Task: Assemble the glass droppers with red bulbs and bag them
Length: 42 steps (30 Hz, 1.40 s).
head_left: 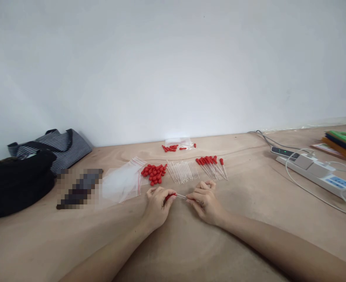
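Note:
Between finger and thumb, my left hand [157, 204] is closed on a red rubber dropper bulb [170, 196]. A clear dropper tube [181, 196] meets the bulb's open end, and my right hand [204, 201] pinches the tube's other part. How far the tube sits inside the bulb cannot be seen. Just beyond my hands lie a heap of loose red bulbs [154, 173], a row of clear tubes [182, 172] and, at the right, several droppers with red bulbs on them [211, 164].
Clear zip bags [121, 182] lie left of the bulbs. Farther back, more red pieces [170, 148] lie by a plastic bag [179, 141]. A striped bag [69, 147], a black cloth item [23, 184] and a blurred dark object are at left. A power strip [316, 176] with cables is at right.

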Available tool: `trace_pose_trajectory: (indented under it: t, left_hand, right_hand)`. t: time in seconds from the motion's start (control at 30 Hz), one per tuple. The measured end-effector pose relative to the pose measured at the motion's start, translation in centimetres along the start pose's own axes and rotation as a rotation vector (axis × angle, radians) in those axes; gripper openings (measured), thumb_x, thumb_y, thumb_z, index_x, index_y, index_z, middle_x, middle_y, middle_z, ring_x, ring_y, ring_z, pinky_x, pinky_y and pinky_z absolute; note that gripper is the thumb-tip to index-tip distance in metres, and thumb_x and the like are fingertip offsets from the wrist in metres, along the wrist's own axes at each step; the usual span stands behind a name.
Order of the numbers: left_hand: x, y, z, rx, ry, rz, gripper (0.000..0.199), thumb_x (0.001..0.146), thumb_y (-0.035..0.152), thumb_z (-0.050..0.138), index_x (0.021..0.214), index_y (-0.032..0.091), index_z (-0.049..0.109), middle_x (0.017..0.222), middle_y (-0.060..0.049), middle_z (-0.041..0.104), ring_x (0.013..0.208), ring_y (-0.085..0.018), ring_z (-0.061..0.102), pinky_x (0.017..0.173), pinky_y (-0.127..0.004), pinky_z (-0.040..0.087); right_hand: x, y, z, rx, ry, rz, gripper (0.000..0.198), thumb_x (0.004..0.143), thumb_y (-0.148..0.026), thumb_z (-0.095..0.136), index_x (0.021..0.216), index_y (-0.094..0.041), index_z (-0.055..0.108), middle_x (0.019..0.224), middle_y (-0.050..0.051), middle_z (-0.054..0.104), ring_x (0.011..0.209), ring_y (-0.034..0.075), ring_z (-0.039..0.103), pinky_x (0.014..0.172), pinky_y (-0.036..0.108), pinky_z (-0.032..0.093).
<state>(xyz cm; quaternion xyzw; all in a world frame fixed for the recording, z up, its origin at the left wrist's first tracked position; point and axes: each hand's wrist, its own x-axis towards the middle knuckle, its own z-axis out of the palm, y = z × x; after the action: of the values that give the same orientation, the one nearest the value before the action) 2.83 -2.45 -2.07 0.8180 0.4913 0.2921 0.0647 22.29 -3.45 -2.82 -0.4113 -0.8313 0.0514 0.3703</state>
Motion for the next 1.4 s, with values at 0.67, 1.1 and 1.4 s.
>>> trace_pose_trajectory:
  t: [0.67,1.1,1.4]
  left_hand:
    - [-0.5,1.2,-0.6,-0.012,-0.016,0.232,0.014,0.082,0.023,0.047,0.076,0.022,0.06,0.068,0.003,0.066,0.07,-0.015,0.057,0.094,-0.046,0.017]
    - [0.0,1.0,-0.9,0.027,-0.025,0.257,0.014,0.082,0.024,0.048,0.077,0.023,0.06,0.069,0.003,0.068,0.072,-0.015,0.057,0.094,-0.046,0.015]
    - [0.7,-0.6,-0.9,0.075,0.086,0.143,0.02,0.084,0.028,0.046,0.101,0.024,0.055,0.094,-0.003,0.066,0.091,-0.021,0.055,0.093,-0.045,0.019]
  right_hand:
    - [0.4,0.3,-0.4,-0.073,-0.089,-0.075,0.023,0.085,-0.02,0.04,0.068,-0.017,0.056,0.062,0.0,0.058,0.073,0.015,0.044,0.079,0.037,0.019]
    - [1.1,0.4,-0.8,-0.03,-0.23,-0.038,0.026,0.088,-0.022,0.038,0.074,-0.02,0.06,0.064,-0.001,0.061,0.071,0.013,0.044,0.077,0.036,0.018]
    - [1.1,2.2,-2.1,-0.233,-0.153,-0.112,0.018,0.082,-0.021,0.048,0.083,-0.024,0.066,0.07,0.002,0.061,0.074,0.015,0.045,0.07,0.033,0.019]
